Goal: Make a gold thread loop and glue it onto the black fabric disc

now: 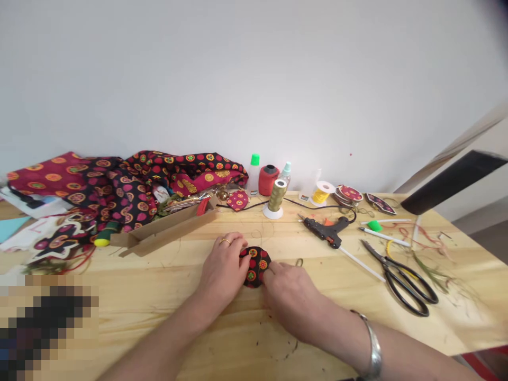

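Observation:
A round piece of black fabric [254, 276] with red, orange and green motifs lies between my two hands at the front middle of the table. My left hand [227, 269], with a ring on it, grips the left edge, thumb on top. At the opposite edge my right hand [292, 296] has its fingers curled and pinched on the rim; the fingertips are partly hidden, and anything small between them cannot be made out. A fine thread runs over the far side of the disc. Beyond it stands a spool of olive thread [277, 197].
To the right lie a glue gun [327, 230], black-handled scissors [400, 278] and a pen [384, 236]. Patterned cloth [130, 185] and an open cardboard box [166, 227] are at the left. Near the wall stand a red spool [269, 181] and a yellow spool [320, 194].

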`<control>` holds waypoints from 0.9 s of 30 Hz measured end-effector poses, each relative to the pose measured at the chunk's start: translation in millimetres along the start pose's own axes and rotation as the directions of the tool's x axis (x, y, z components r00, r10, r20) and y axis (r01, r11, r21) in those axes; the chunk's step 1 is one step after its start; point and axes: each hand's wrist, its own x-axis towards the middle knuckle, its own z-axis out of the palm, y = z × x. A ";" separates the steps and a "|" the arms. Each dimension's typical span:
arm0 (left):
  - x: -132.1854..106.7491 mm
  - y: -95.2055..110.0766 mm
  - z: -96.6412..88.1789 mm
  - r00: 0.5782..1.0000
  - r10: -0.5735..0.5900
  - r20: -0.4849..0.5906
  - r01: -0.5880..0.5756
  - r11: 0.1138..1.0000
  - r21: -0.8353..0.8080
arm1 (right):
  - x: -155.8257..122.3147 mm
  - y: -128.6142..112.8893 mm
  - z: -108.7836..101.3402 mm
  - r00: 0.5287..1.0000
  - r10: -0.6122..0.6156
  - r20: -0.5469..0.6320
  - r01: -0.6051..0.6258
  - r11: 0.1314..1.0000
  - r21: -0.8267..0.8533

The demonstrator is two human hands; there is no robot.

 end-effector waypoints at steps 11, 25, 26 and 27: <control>0.4 -1.2 -1.9 1.000 0.001 0.005 -0.001 0.999 -0.037 | 25.5 101.2 -112.1 0.569 0.347 -0.745 -0.382 0.914 0.135; 2.1 -9.2 -1.3 0.994 -0.015 0.111 0.017 1.000 -0.017 | 9.2 30.4 6.2 0.961 0.233 -0.152 -0.178 0.935 0.308; 2.2 -9.2 -0.8 0.994 -0.015 0.110 0.018 1.000 -0.021 | 10.0 30.4 7.6 0.960 0.231 -0.157 -0.174 0.935 0.310; 2.3 -8.8 -0.5 0.994 -0.016 0.105 0.019 0.999 -0.028 | 10.5 30.3 8.5 0.960 0.231 -0.157 -0.173 0.934 0.312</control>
